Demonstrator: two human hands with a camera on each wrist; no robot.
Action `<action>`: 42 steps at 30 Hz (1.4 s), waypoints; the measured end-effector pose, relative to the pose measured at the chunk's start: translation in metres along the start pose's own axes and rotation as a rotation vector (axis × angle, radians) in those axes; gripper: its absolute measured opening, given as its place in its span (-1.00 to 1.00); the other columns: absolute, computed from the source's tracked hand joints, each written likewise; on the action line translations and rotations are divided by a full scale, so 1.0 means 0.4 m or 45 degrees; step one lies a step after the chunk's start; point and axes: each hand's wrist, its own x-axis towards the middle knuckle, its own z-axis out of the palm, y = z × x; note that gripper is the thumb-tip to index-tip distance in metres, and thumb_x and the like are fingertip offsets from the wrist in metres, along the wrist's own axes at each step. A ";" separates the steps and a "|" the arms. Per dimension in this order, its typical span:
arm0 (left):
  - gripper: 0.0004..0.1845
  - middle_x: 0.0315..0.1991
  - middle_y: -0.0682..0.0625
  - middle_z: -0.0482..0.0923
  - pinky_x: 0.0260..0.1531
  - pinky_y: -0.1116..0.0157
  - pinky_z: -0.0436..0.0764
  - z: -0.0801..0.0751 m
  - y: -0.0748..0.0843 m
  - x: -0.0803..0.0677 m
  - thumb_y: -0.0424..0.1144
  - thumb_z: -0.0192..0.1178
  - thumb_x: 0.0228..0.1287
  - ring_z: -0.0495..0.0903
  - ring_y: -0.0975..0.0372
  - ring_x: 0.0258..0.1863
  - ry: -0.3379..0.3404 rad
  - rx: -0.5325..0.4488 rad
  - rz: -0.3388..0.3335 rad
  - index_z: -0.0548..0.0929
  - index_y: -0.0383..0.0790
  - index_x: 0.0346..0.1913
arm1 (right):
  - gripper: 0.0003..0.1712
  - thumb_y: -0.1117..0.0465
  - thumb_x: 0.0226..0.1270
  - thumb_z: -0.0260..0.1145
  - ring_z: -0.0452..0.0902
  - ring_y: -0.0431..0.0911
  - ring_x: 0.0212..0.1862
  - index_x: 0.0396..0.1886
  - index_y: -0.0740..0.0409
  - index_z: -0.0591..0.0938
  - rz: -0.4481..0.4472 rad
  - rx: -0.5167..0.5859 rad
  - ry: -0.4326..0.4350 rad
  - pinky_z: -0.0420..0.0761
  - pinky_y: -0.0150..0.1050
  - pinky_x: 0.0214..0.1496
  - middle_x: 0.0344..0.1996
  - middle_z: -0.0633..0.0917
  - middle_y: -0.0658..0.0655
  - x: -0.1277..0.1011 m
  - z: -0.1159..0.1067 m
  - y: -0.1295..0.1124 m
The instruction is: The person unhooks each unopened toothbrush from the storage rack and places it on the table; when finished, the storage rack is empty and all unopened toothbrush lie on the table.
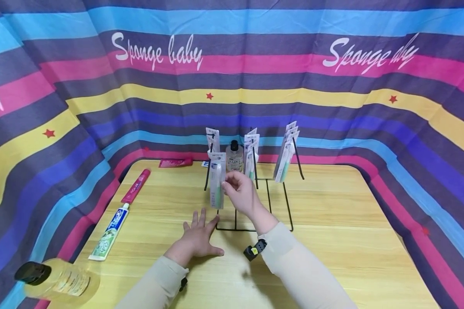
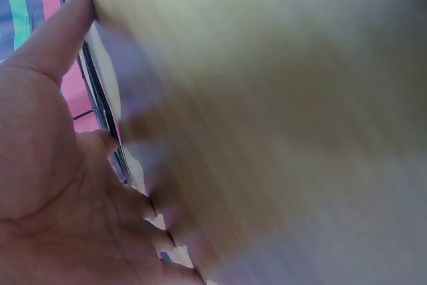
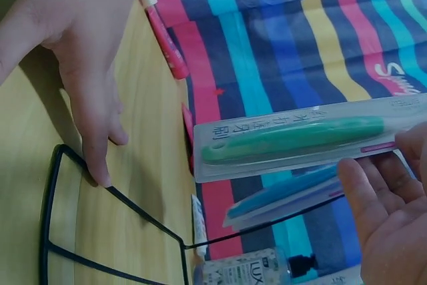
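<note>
— Head view: the desk [image 1: 332, 240] carries a wire rack [image 1: 270, 201] near its far edge. Is it full?

— Partly — packs hang there. The left hand [image 1: 197, 238] lies spread flat by the rack's base; the right hand [image 1: 241, 195] pinches a toothbrush pack [image 1: 217, 184], seemingly unhung.

1. Your left wrist view is mostly motion blur: the wooden table [image 2: 287, 111] smears into pale streaks, and the fingertips of your left hand [image 2: 47, 185] dissolve where they meet it.
2. In the right wrist view, your right hand [image 3: 390, 211] is cut off by the right and bottom edges, and only part of its grip on the packaged toothbrush [image 3: 293, 139] shows.
3. The clear bottle [image 3: 243, 270] there is cropped by the bottom edge.
4. In the head view, the near-left bottle [image 1: 56, 281] is blurred and its label unreadable.
5. Print on the hanging packs [image 1: 288, 150] is too small to read.
</note>
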 end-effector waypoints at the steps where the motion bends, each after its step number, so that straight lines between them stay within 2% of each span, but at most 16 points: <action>1: 0.25 0.68 -0.45 -0.26 0.38 -0.58 -0.08 -0.001 0.000 -0.001 0.43 0.52 -0.01 -0.29 -0.39 0.63 0.001 -0.005 -0.003 0.22 0.00 0.69 | -0.91 0.45 0.54 0.24 0.76 0.11 -0.05 -0.10 0.37 0.66 0.005 0.002 0.005 0.80 -0.10 -0.05 -0.11 0.79 0.32 -0.003 -0.004 -0.002; 7: 0.26 0.68 -0.44 -0.28 0.39 -0.57 -0.11 -0.004 0.003 -0.007 0.42 0.52 -0.02 -0.30 -0.39 0.63 0.003 -0.024 -0.004 0.21 0.00 0.70 | -0.92 0.42 0.54 0.26 0.77 0.10 -0.08 -0.11 0.36 0.65 0.032 -0.034 0.039 0.79 -0.13 -0.03 -0.14 0.80 0.31 -0.031 -0.035 -0.010; 11: 0.26 0.69 -0.43 -0.29 0.39 -0.57 -0.12 -0.005 0.006 -0.009 0.42 0.52 -0.01 -0.31 -0.39 0.63 -0.001 -0.026 0.001 0.20 0.01 0.70 | -0.96 0.47 0.47 0.30 0.76 0.12 -0.19 -0.16 0.39 0.64 -0.024 -0.098 0.016 0.79 -0.20 -0.09 -0.24 0.79 0.30 -0.069 -0.060 -0.001; 14: 0.27 0.69 -0.43 -0.29 0.39 -0.57 -0.13 -0.007 0.006 -0.012 0.41 0.53 -0.03 -0.31 -0.39 0.63 0.003 -0.039 -0.002 0.20 0.00 0.70 | -0.93 0.51 0.43 0.30 0.76 0.12 -0.19 -0.15 0.42 0.63 -0.057 -0.115 -0.058 0.79 -0.21 -0.09 -0.25 0.79 0.31 -0.106 -0.081 0.012; 18: 0.28 0.69 -0.42 -0.29 0.39 -0.57 -0.14 -0.010 0.007 -0.015 0.40 0.55 -0.04 -0.31 -0.39 0.63 0.008 -0.051 -0.007 0.20 0.00 0.70 | -0.90 0.52 0.42 0.29 0.78 0.09 -0.14 -0.11 0.43 0.63 -0.020 -0.086 -0.148 0.80 -0.18 -0.07 -0.18 0.80 0.35 -0.158 -0.117 0.026; 26: 0.28 0.69 -0.41 -0.31 0.40 -0.56 -0.15 -0.003 0.004 -0.009 0.42 0.52 -0.01 -0.33 -0.38 0.63 0.006 -0.027 0.006 0.15 0.03 0.72 | -0.88 0.55 0.44 0.27 0.76 -0.12 -0.23 -0.08 0.52 0.60 0.051 -0.026 -0.171 0.82 -0.01 -0.17 -0.20 0.76 0.43 -0.298 -0.239 0.080; 30: 0.29 0.69 -0.40 -0.33 0.40 -0.56 -0.17 -0.001 0.001 -0.013 0.41 0.53 -0.03 -0.34 -0.37 0.64 0.005 -0.044 -0.004 0.15 0.02 0.72 | -0.88 0.56 0.45 0.25 0.75 -0.14 -0.30 -0.09 0.57 0.58 0.107 -0.007 -0.089 0.82 -0.02 -0.26 -0.27 0.74 0.40 -0.356 -0.322 0.111; 33: 0.30 0.69 -0.41 -0.32 0.39 -0.57 -0.17 -0.002 0.000 -0.018 0.41 0.54 -0.04 -0.33 -0.38 0.64 0.008 -0.051 -0.011 0.15 0.01 0.72 | -0.84 0.56 0.45 0.24 0.71 -0.14 -0.35 -0.06 0.62 0.56 0.214 -0.034 0.050 0.81 -0.15 -0.30 -0.31 0.75 0.29 -0.368 -0.389 0.124; 38: 0.30 0.69 -0.41 -0.32 0.40 -0.56 -0.17 -0.004 0.005 -0.015 0.40 0.54 -0.04 -0.34 -0.38 0.63 0.002 -0.060 -0.005 0.15 0.01 0.72 | -0.70 0.52 0.49 0.24 0.65 -0.21 -0.38 0.11 0.67 0.52 0.457 -0.136 0.291 0.76 -0.27 -0.32 -0.32 0.77 0.13 -0.329 -0.487 0.136; 42: 0.29 0.69 -0.41 -0.33 0.40 -0.56 -0.18 -0.003 0.005 -0.011 0.40 0.54 -0.03 -0.36 -0.37 0.64 0.000 -0.054 -0.002 0.15 0.02 0.71 | -0.60 0.49 0.51 0.24 0.63 -0.27 -0.39 0.23 0.68 0.48 0.546 -0.191 0.345 0.76 -0.28 -0.31 -0.29 0.77 0.08 -0.264 -0.542 0.163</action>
